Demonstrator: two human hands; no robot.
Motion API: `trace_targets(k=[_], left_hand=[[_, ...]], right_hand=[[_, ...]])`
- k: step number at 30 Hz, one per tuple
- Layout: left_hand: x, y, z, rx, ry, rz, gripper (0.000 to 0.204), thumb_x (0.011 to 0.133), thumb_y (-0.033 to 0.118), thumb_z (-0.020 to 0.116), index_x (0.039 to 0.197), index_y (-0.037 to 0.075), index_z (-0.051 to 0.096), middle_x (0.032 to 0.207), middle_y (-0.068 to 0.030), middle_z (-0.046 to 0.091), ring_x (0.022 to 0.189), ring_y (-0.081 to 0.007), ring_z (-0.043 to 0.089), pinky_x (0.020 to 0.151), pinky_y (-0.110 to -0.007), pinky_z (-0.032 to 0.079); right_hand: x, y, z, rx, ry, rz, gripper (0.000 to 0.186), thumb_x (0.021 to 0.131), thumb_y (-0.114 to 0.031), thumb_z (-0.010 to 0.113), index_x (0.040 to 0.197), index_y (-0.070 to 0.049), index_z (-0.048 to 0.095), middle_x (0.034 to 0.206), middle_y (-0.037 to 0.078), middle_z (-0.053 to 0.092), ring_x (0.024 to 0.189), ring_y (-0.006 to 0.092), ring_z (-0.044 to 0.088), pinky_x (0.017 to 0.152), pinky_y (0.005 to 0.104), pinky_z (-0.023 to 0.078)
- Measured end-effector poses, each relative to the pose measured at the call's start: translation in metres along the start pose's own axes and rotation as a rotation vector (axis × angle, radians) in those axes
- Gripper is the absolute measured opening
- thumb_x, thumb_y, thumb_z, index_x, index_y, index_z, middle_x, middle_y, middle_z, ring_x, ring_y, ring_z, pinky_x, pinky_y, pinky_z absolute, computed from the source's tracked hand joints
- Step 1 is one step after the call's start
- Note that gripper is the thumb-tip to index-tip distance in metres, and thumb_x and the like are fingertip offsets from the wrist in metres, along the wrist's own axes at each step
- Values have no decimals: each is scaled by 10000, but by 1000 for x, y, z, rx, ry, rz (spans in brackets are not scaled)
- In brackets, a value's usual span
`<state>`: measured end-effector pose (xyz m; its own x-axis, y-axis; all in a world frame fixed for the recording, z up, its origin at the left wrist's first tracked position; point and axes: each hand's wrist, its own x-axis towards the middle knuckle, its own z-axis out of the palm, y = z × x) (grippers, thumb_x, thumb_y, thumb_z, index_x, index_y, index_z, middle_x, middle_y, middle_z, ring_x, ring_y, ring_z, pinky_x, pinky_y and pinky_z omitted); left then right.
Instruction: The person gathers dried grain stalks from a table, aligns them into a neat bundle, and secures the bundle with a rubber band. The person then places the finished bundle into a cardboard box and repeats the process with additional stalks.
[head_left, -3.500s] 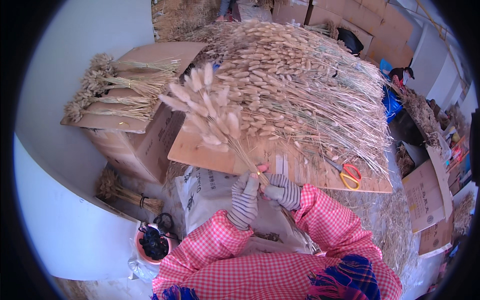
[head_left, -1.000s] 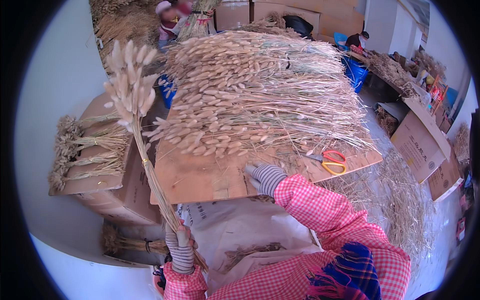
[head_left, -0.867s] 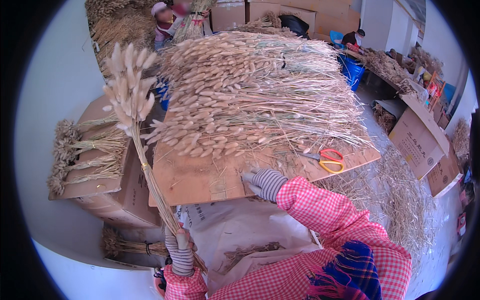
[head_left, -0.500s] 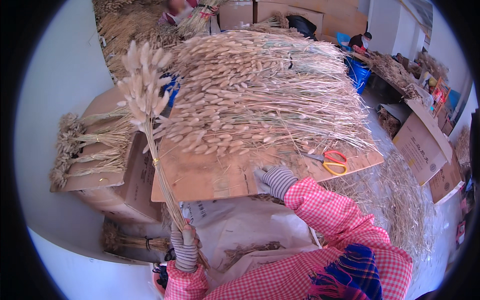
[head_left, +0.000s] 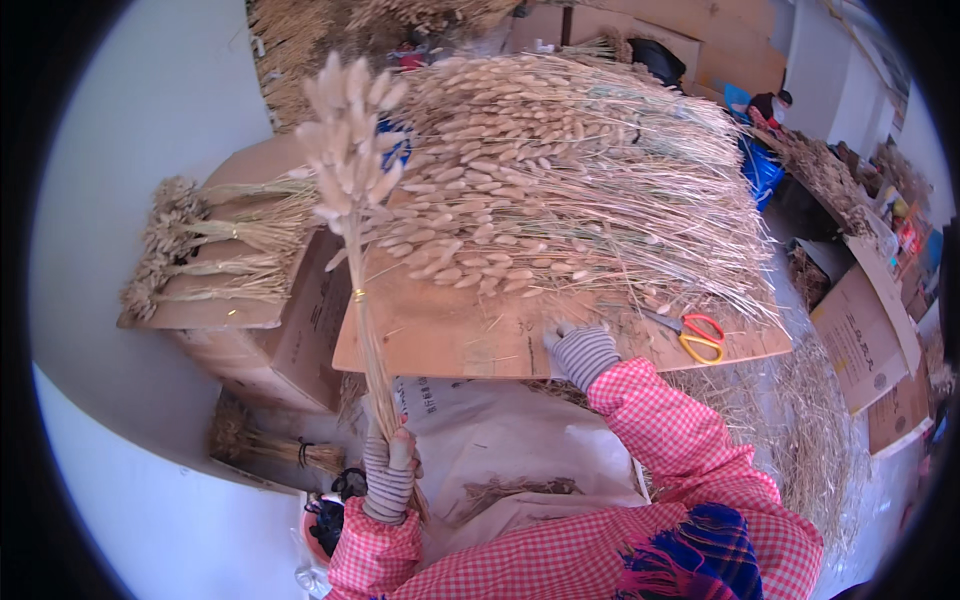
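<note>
My left hand (head_left: 390,475), in a striped glove, is closed round the lower stalks of a bunch of dried bunny-tail grass (head_left: 350,150). The bunch stands nearly upright, fluffy heads on top, with a gold tie (head_left: 359,296) partway down the stalks. My right hand (head_left: 583,352), also in a striped glove, rests on the front edge of the wooden board (head_left: 430,335), fingers laid on the wood and holding nothing I can see. Scissors (head_left: 695,335) with red and yellow handles lie to its right. Behind them a broad heap of loose bunny-tail grass (head_left: 560,190) covers the board.
Tied bunches (head_left: 235,230) lie on a cardboard box (head_left: 290,350) at the left, and another bunch (head_left: 270,440) lies below. Cut stalks (head_left: 810,440) litter the floor at right, near open cartons (head_left: 865,330). Another person (head_left: 768,108) sits at the far right.
The view has swung, so the scene sits farther right in the picture. A person at the back left has dropped out of view. My left hand still grips the bunch; my right stays on the board.
</note>
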<state>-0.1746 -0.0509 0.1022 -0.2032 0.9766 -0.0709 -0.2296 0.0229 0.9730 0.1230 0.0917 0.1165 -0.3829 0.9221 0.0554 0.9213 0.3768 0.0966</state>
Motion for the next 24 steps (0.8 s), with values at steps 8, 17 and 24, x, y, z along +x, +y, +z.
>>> trace_targets(k=[8,17,24], left_hand=[[1,-11,-9,85,-42,98,323,932,261,533,1180,78,434,691,32,451,489,-42,412,426,-194,373],[-6,31,-35,-155,185,226,273,947,246,521,1150,84,436,715,24,472,517,-50,430,435,-198,383],[-17,57,-70,-271,493,275,258,903,319,575,1057,126,500,698,47,443,501,-24,389,428,-176,352]], right_hand=[[-3,-17,-12,-44,94,-77,267,854,-182,522,1099,-82,564,1004,155,623,841,340,640,723,454,513],[62,-156,-72,265,446,-612,432,766,-214,640,1163,-68,552,1082,138,599,965,334,586,833,461,462],[155,-297,-106,251,502,-731,363,824,-178,589,1170,-78,541,996,122,611,889,291,625,727,411,509]])
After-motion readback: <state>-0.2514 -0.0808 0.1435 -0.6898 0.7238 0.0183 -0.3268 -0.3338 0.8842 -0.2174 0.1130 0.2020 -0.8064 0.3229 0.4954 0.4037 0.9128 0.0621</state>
